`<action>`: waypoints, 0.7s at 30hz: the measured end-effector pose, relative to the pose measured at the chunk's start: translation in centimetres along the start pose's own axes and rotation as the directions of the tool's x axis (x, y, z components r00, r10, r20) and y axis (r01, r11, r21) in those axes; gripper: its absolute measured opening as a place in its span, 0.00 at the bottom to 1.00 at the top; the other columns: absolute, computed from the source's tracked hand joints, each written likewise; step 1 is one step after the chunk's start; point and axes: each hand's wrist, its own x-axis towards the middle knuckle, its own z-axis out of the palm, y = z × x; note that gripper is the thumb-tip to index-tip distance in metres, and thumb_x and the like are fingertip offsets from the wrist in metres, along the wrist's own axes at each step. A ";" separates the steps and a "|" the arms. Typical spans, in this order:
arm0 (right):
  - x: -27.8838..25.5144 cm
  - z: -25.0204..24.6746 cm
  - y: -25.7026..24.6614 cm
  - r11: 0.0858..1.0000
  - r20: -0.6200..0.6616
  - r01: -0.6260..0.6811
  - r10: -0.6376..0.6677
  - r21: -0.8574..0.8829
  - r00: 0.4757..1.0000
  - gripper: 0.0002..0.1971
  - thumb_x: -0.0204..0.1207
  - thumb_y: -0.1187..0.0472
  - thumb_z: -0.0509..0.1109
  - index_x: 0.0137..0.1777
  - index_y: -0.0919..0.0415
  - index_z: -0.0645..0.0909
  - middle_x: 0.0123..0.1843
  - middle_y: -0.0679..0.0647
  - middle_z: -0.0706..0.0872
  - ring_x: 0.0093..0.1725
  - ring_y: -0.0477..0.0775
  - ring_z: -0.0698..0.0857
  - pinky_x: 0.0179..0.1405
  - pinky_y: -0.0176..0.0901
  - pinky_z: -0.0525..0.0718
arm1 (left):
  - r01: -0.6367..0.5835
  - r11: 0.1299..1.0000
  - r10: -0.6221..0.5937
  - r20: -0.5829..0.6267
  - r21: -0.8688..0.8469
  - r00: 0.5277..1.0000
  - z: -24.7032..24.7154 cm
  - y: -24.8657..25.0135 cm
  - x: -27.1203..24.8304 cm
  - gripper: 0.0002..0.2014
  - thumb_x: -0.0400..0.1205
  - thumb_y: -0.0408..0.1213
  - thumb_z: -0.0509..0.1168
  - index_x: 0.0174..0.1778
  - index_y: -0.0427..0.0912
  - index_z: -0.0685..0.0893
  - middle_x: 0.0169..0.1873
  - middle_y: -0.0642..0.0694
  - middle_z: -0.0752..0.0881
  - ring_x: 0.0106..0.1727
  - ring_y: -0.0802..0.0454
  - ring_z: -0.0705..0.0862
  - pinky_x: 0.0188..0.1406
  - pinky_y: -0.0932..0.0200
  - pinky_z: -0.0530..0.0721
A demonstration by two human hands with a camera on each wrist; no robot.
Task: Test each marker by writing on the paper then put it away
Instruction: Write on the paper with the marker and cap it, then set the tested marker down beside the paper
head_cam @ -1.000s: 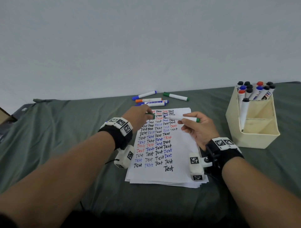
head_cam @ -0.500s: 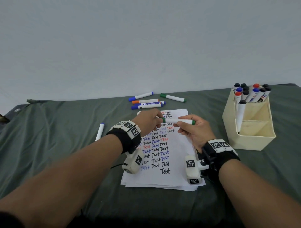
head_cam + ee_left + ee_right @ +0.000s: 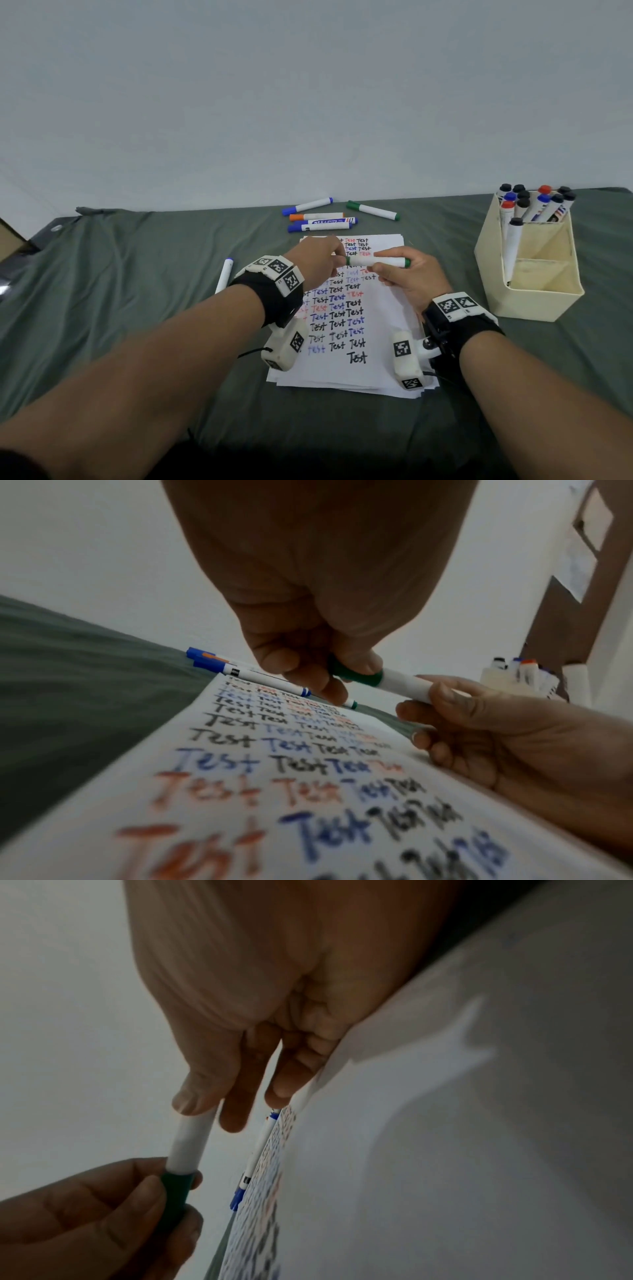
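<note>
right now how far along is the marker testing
Done: the white paper sheet is covered in "Test" rows, and the cream plastic organiser holds many markers.
In hand: right hand holds the green-capped white marker; left hand grips its cap.
Left: five loose markers on the green cloth.

Green-draped table (image 3: 137, 308), paper stack (image 3: 383, 342), loose markers (image 3: 322, 219), cream organiser (image 3: 534, 301)

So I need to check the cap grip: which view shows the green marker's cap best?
Left wrist: the left hand pinches the green cap, sharp and close. Right wrist shows it dim; head shows only a sliver.
</note>
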 end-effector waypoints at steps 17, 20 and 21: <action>0.3 2.0 -1.0 0.780 0.132 0.045 0.048 -0.624 0.990 0.17 0.77 0.51 0.79 0.64 0.53 0.88 0.64 0.48 0.87 0.57 0.47 0.83 0.55 0.39 0.75 | 0.382 0.886 -0.243 -0.437 0.264 0.866 -6.1 -15.5 -7.0 0.15 0.85 0.52 0.60 0.41 0.44 0.77 0.36 0.48 0.83 0.35 0.45 0.80 0.34 0.54 0.72; 0.5 2.5 -1.5 0.729 0.132 0.057 0.046 -0.682 0.990 0.15 0.78 0.52 0.78 0.62 0.56 0.88 0.67 0.51 0.87 0.61 0.49 0.83 0.61 0.41 0.76 | 0.474 0.848 -0.335 -0.452 0.239 0.827 -6.4 -17.8 -8.2 0.15 0.84 0.50 0.60 0.35 0.46 0.73 0.33 0.44 0.82 0.29 0.47 0.77 0.30 0.55 0.71; 0.6 2.7 -1.7 0.691 0.142 0.069 0.048 -0.719 0.989 0.15 0.79 0.52 0.78 0.62 0.56 0.88 0.67 0.52 0.87 0.64 0.51 0.83 0.63 0.42 0.77 | 0.507 0.829 -0.368 -0.451 0.236 0.813 -6.3 -18.0 -8.4 0.15 0.84 0.49 0.61 0.35 0.45 0.73 0.32 0.45 0.80 0.29 0.47 0.77 0.32 0.55 0.72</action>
